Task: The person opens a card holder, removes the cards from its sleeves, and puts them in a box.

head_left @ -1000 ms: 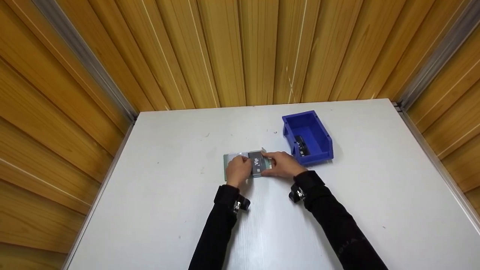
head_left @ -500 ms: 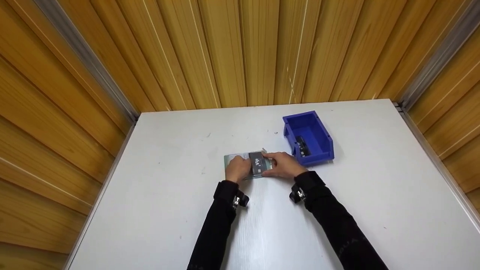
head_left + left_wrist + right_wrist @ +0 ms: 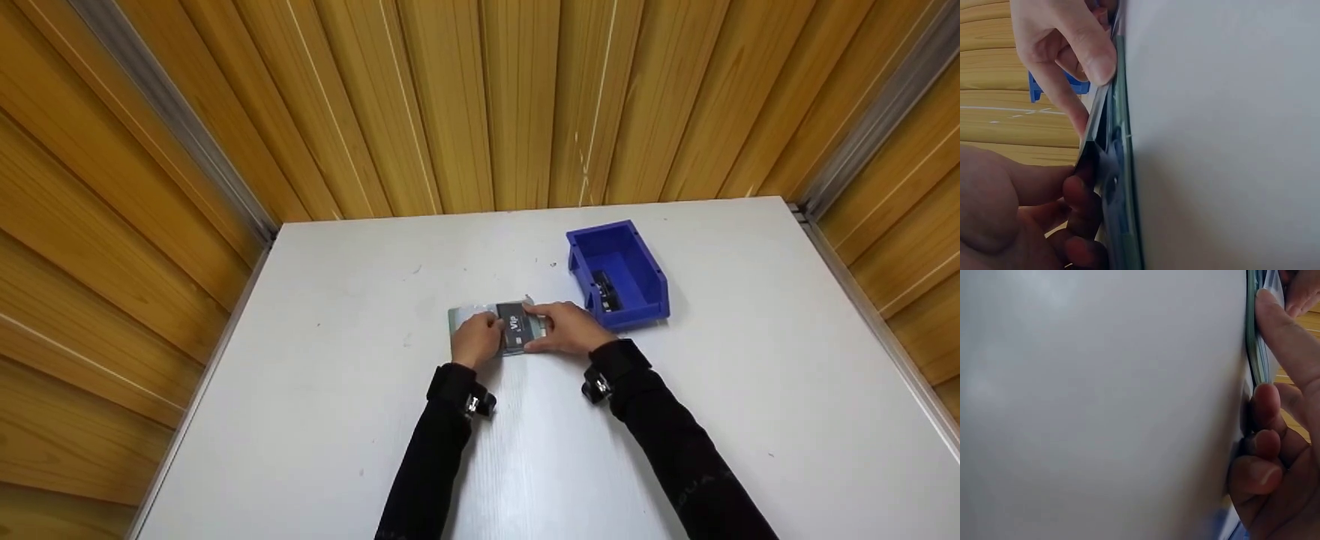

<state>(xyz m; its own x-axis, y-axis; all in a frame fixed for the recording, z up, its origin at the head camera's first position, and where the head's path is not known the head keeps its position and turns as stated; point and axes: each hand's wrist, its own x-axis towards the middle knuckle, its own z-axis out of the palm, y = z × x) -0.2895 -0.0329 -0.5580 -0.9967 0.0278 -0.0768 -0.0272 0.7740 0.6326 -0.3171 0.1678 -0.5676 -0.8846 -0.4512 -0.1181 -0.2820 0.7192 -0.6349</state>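
Note:
A thin card holder booklet (image 3: 457, 322) with a green edge and clear plastic sleeves lies on the white table in the head view. Across its right part is a dark card (image 3: 514, 327) printed "Vip". My left hand (image 3: 475, 341) pinches the card's left edge between thumb and curled fingers; the left wrist view shows this edge (image 3: 1088, 147) raised off the sleeve. From the right, my right hand (image 3: 574, 330) grips the booklet's right end, its thumb on the near green edge (image 3: 1251, 332). The card's right end inside the sleeve is hard to make out.
A blue open-front bin (image 3: 624, 274) stands just behind and right of my right hand, with a small stack of dark cards (image 3: 604, 291) inside. Yellow wood-pattern walls (image 3: 517, 105) border the white table (image 3: 330, 375) at the back and both sides.
Very little differs. My left hand and wrist have shifted slightly at the card's edge, while the right hand, the booklet and the bin stay in place.

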